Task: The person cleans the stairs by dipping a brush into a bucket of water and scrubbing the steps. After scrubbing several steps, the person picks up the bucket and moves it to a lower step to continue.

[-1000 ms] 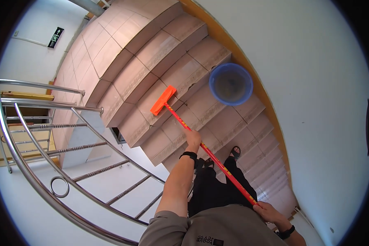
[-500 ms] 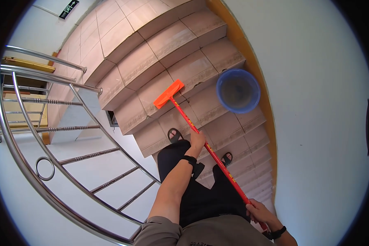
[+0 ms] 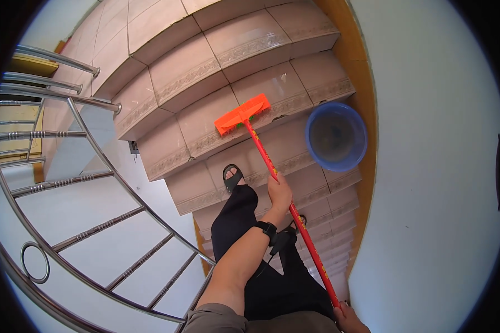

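A long-handled floor brush [image 3: 243, 115] with an orange head and green bristles rests on a tiled stair step [image 3: 205, 125], near the step's front edge. Its red pole slants down toward my body at the lower right. Partway along the pole, my left hand [image 3: 280, 191] is wrapped round it. My right hand [image 3: 350, 320] grips the pole near its lower end, partly cut off by the picture's edge. To the right of the brush head stands a blue basin [image 3: 337, 137] with murky water in it, on a step beside the wall.
A curved metal railing [image 3: 103, 152] with several bars runs along the left side of the stairs. On the right rises a white wall [image 3: 428, 166] with a brown skirting [image 3: 361, 83]. My sandalled foot [image 3: 233, 176] stands on a step below the brush.
The brush head has shifted to the right and turned flatter across the step. My right hand has moved lower toward the picture's edge. The whole view has shifted and turned slightly.
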Available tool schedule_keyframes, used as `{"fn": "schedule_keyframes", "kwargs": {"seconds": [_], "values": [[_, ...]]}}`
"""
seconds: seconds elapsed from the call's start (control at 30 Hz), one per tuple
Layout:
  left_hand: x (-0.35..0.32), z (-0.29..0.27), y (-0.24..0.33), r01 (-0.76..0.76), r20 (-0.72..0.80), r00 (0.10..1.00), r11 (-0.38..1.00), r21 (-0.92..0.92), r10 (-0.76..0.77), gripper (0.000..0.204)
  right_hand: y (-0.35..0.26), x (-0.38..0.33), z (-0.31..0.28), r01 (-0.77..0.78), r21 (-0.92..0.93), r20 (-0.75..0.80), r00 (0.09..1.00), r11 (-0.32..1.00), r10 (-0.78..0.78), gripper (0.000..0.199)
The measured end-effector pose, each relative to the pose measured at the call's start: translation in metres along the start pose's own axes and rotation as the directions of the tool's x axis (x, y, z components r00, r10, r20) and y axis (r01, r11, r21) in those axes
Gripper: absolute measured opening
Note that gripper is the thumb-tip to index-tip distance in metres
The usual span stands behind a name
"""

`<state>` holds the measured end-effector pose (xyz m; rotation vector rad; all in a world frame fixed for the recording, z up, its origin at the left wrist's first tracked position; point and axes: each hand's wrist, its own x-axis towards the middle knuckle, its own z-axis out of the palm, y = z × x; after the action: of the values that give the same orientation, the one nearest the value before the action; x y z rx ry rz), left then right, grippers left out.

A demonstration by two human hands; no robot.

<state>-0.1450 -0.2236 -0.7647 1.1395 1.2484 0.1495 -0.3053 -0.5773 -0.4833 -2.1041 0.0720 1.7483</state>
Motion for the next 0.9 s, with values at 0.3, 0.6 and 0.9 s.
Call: {"fn": "schedule_keyframes", "kwargs": {"seconds": [0.3, 0.6, 0.9], "values": [[0.082, 0.000, 0.057, -0.051, 0.053, 0.997, 0.999, -0.010, 0.051, 0.028, -0.065, 0.056, -0.006, 0.052, 0.091, -0.075, 0.996, 0.994, -0.046, 0.036], [0.057, 0.027, 0.024, -0.094, -0.050, 0.992, 0.957, 0.275, 0.112, 0.034, -0.016, 0.048, -0.006, 0.026, 0.036, -0.169, 0.985, 0.999, -0.020, 0.030], [-0.016, 0.031, -0.030, -0.164, -0.080, 0.977, 0.930, 0.328, 0.200, 0.033, 0.056, 0.000, 0.000, 0.106, 0.059, -0.143, 0.985, 0.993, -0.097, 0.041]]}}
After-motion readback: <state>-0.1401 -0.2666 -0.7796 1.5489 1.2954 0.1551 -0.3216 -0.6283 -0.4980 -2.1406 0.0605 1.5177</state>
